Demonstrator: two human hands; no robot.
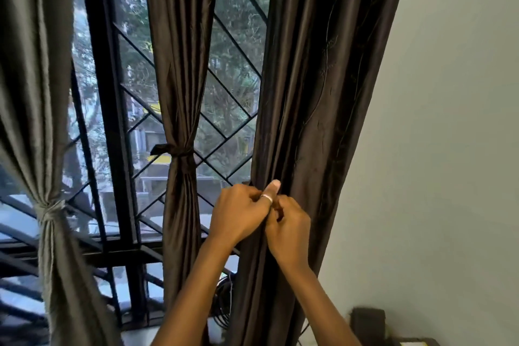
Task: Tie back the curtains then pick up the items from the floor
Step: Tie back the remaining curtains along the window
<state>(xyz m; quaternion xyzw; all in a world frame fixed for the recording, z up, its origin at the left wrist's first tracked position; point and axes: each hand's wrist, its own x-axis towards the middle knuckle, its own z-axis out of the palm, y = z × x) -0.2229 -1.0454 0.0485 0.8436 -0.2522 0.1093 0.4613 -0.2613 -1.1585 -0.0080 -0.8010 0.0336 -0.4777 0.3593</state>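
Left hand (241, 212) and right hand (289, 229) are clenching fingers (273, 188) on the right curtain (314, 93). Risk: slick folds slipping free, bundle spreading.

Right curtain (317, 93): top and hem cut off by the edges.
Left hand (241, 213): fingertips hidden in the curtain's folds.
Right hand (289, 229): fingertips hidden likewise.
Dark box (368, 320): bottom corner, too dim to identify.
View outside (238, 22): blurred.
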